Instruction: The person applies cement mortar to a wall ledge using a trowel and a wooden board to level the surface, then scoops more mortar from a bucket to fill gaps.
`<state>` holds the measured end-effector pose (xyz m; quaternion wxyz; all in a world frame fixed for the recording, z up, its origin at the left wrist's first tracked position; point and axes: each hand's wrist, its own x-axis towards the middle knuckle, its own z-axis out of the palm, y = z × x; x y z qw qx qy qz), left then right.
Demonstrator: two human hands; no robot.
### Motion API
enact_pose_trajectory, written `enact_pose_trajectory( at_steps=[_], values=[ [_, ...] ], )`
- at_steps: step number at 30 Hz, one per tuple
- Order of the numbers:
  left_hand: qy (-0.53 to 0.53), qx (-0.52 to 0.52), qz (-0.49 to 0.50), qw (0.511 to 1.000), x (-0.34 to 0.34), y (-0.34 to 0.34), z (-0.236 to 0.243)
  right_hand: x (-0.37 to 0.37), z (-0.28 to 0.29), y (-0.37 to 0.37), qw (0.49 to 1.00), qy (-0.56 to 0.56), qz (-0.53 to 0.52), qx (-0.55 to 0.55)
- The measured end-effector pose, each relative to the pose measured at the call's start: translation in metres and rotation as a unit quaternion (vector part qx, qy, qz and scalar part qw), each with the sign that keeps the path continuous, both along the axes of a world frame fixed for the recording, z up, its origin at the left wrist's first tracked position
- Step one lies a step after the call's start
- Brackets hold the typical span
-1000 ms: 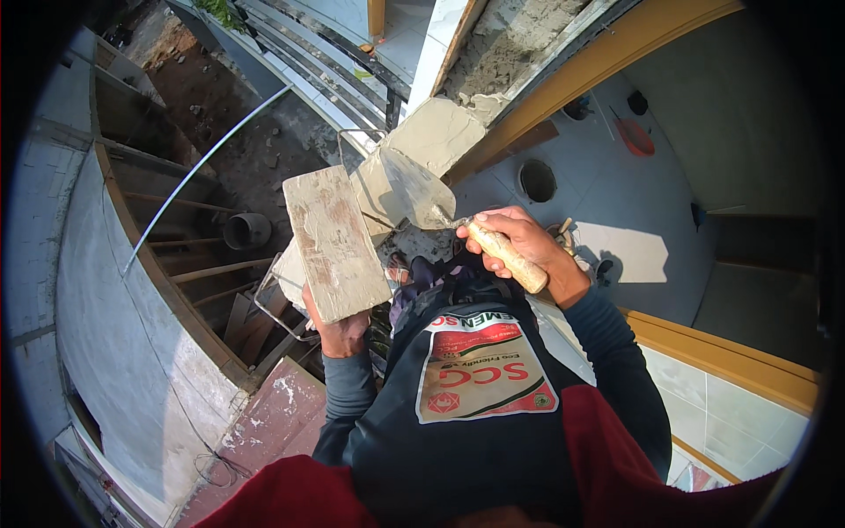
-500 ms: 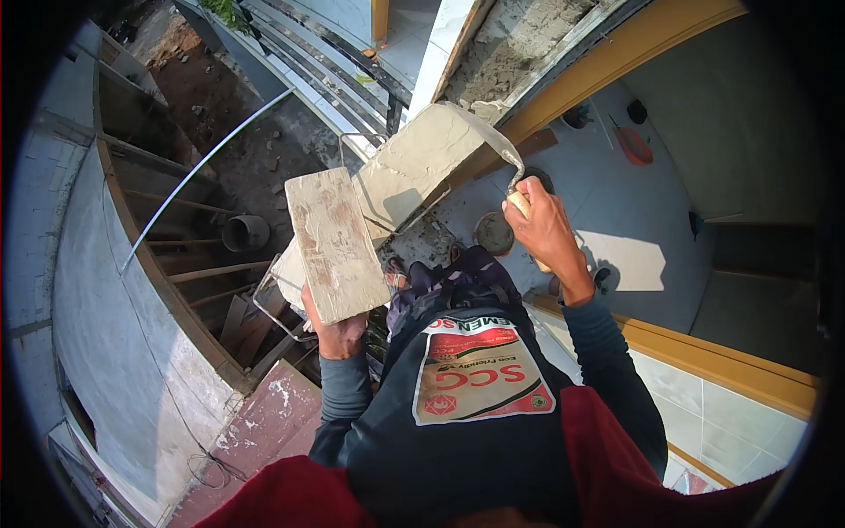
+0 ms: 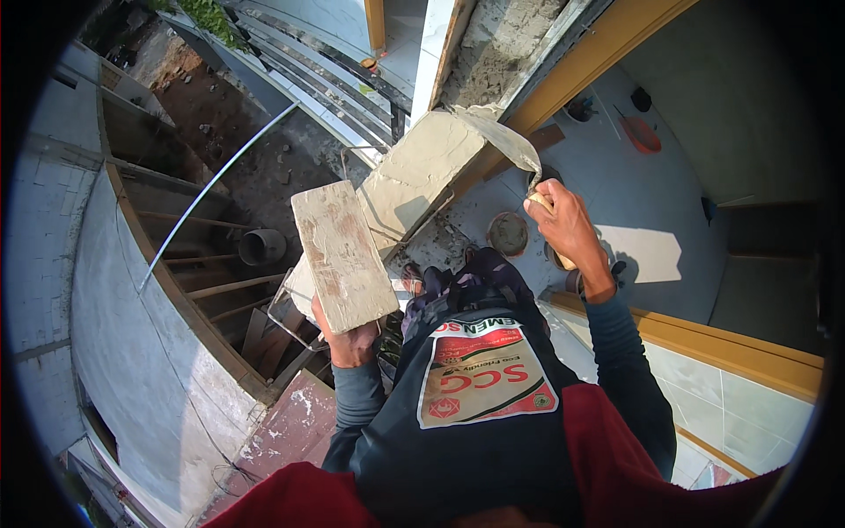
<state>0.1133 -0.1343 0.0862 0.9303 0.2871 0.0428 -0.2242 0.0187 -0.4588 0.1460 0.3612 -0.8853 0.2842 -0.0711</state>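
Observation:
My left hand (image 3: 348,343) is closed on a rectangular, mortar-smeared board (image 3: 343,255), tilted at the lower left of a long pale beam (image 3: 422,163) coated with wet mortar. Its fingers are partly hidden beneath the board. My right hand (image 3: 565,229) grips a trowel by its wooden handle, knuckles up. The trowel's mortar-coated blade (image 3: 509,143) lies at the upper right edge of the beam's coated end. Thin metal bars (image 3: 283,302) run beside and under the beam.
Below right is a tiled floor with buckets (image 3: 508,233) and an orange basin (image 3: 641,135). Down left are planks (image 3: 224,286), a pale bucket (image 3: 262,247) and a concrete wall (image 3: 150,352). A yellow frame (image 3: 704,343) edges the opening; dark railings (image 3: 326,79) stand at the top.
My right hand has turned over and moved right, carrying the trowel from the beam's middle to its upper right edge. The board has shifted slightly right and down in the view.

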Motion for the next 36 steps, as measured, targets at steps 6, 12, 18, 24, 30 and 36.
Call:
enact_pose_trajectory(
  at_steps=[6, 12, 18, 24, 30, 36],
  values=[
    [0.048, 0.008, 0.017, 0.999, 0.001, -0.004, 0.005, -0.037, 0.012, 0.007, 0.999, 0.011, -0.031, 0.017],
    [0.086, -0.01, -0.038, 0.995, 0.006, -0.02, 0.005, -0.05, 0.019, 0.019, 0.997, -0.049, -0.024, 0.048],
    [0.139, -0.194, -0.179, 0.954, 0.018, -0.054, -0.009, -0.022, 0.031, 0.044, 0.766, -0.105, 0.094, 0.628],
    [0.216, -0.246, -0.195, 0.925, 0.028, -0.073, -0.007, -0.005, 0.024, 0.038, 0.632, -0.011, 0.096, 0.769],
    [0.255, -0.318, -0.155, 0.9, 0.055, -0.078, 0.004, -0.046, 0.042, -0.002, 0.611, 0.096, 0.061, 0.783],
    [0.11, -0.207, -0.096, 0.967, 0.054, -0.086, 0.007, -0.071, 0.055, -0.003, 0.883, 0.031, 0.128, 0.45]
  ],
)
